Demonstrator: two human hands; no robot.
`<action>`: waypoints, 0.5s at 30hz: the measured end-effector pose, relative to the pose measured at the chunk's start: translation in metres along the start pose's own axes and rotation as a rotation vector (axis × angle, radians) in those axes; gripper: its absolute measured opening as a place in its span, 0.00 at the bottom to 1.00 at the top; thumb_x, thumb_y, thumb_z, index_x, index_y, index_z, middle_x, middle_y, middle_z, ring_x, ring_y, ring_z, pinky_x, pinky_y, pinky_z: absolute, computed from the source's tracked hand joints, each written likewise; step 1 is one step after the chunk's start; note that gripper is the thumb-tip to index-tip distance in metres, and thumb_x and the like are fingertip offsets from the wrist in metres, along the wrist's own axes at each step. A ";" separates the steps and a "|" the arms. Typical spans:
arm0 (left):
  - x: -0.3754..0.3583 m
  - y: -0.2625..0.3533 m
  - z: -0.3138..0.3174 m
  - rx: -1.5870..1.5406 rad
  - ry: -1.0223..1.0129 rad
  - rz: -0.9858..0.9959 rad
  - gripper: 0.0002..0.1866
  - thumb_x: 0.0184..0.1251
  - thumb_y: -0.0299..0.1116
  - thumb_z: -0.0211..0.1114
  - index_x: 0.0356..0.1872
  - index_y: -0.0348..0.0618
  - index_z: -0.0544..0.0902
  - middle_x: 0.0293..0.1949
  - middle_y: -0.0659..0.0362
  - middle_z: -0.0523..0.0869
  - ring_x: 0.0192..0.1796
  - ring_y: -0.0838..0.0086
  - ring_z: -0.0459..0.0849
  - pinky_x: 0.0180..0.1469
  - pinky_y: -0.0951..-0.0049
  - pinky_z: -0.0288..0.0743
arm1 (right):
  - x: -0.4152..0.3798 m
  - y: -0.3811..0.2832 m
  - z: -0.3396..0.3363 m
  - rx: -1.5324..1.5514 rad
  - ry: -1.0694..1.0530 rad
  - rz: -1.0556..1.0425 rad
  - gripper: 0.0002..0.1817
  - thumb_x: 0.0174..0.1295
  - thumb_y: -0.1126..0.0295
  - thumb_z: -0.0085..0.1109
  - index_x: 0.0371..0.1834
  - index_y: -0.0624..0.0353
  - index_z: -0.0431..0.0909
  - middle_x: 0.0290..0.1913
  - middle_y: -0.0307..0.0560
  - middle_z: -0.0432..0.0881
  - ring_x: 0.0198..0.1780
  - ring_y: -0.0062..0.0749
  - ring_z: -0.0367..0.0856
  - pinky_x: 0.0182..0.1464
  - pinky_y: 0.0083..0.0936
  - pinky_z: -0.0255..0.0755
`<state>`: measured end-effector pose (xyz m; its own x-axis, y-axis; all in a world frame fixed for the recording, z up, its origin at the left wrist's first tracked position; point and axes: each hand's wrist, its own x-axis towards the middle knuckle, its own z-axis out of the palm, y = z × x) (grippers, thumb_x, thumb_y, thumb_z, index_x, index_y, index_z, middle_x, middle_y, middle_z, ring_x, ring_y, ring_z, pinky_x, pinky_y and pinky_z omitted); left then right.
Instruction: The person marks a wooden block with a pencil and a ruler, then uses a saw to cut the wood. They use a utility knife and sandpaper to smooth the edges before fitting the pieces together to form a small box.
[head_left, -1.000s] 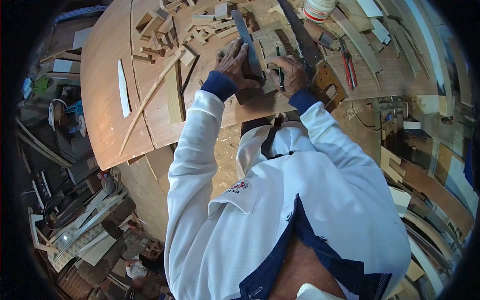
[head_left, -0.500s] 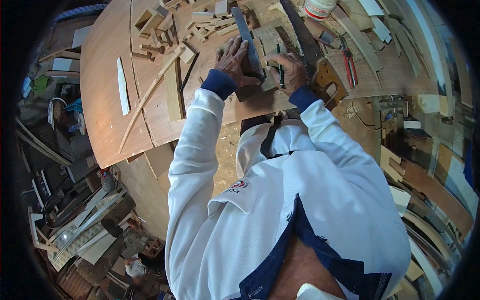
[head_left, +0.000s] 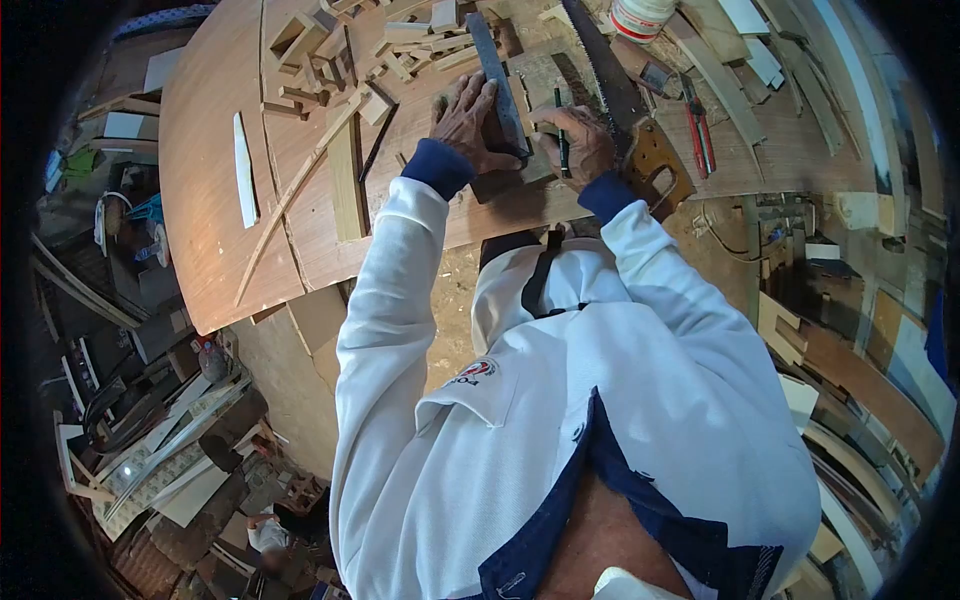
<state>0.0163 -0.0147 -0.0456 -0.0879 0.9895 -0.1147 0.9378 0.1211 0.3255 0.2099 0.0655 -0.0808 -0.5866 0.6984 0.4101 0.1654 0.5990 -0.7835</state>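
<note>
My left hand (head_left: 466, 122) lies with its fingers apart along the left edge of a long metal ruler or square blade (head_left: 498, 84), pressing on it and on a dark block (head_left: 496, 184) beneath. My right hand (head_left: 580, 142) grips a dark pencil or pen (head_left: 561, 130), just right of the metal blade, over a wooden board (head_left: 545, 80). What the pencil tip touches is hidden. A handsaw with a wooden handle (head_left: 657, 165) lies right of my right hand, its blade pointing away from me.
Red-handled pliers (head_left: 697, 130) and a white tub (head_left: 638, 18) are to the right. Small wood pieces (head_left: 310, 55) cover the back left. A long thin strip (head_left: 290, 210) and a white strip (head_left: 245, 172) lie left. Another person (head_left: 268, 535) is at the far lower left.
</note>
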 end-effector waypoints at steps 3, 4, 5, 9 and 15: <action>0.000 0.000 0.000 0.001 0.000 -0.004 0.66 0.29 0.62 0.78 0.73 0.44 0.54 0.74 0.49 0.51 0.77 0.54 0.45 0.74 0.45 0.41 | 0.000 0.001 0.000 -0.013 0.001 -0.016 0.12 0.53 0.70 0.61 0.43 0.47 0.81 0.41 0.46 0.83 0.45 0.50 0.78 0.48 0.39 0.74; 0.000 0.000 0.001 0.006 -0.002 -0.009 0.66 0.29 0.62 0.78 0.73 0.44 0.54 0.74 0.49 0.51 0.77 0.54 0.45 0.74 0.45 0.41 | 0.000 0.002 0.001 -0.013 0.001 -0.016 0.12 0.53 0.70 0.61 0.43 0.47 0.81 0.41 0.46 0.83 0.45 0.50 0.78 0.48 0.39 0.74; 0.000 0.000 0.001 0.006 -0.002 -0.009 0.66 0.29 0.62 0.78 0.73 0.44 0.54 0.74 0.49 0.51 0.77 0.54 0.45 0.74 0.45 0.41 | 0.000 0.002 0.001 -0.020 -0.002 -0.014 0.12 0.53 0.70 0.61 0.43 0.47 0.81 0.41 0.46 0.83 0.45 0.50 0.78 0.48 0.39 0.74; 0.001 -0.002 0.004 -0.010 0.018 0.007 0.66 0.29 0.62 0.78 0.73 0.44 0.54 0.74 0.50 0.51 0.77 0.54 0.45 0.73 0.44 0.40 | 0.000 0.002 0.001 -0.030 -0.014 0.000 0.13 0.53 0.71 0.60 0.43 0.47 0.80 0.41 0.47 0.83 0.45 0.51 0.78 0.47 0.39 0.73; 0.001 -0.001 0.004 -0.010 0.018 0.004 0.66 0.29 0.62 0.78 0.73 0.46 0.54 0.74 0.50 0.52 0.77 0.53 0.45 0.73 0.42 0.39 | -0.001 0.004 0.002 -0.030 -0.007 -0.008 0.13 0.53 0.71 0.60 0.43 0.46 0.80 0.40 0.47 0.83 0.44 0.51 0.78 0.47 0.40 0.73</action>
<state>0.0162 -0.0142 -0.0501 -0.0900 0.9913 -0.0963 0.9348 0.1174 0.3353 0.2099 0.0666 -0.0852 -0.5933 0.6911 0.4128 0.1848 0.6160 -0.7657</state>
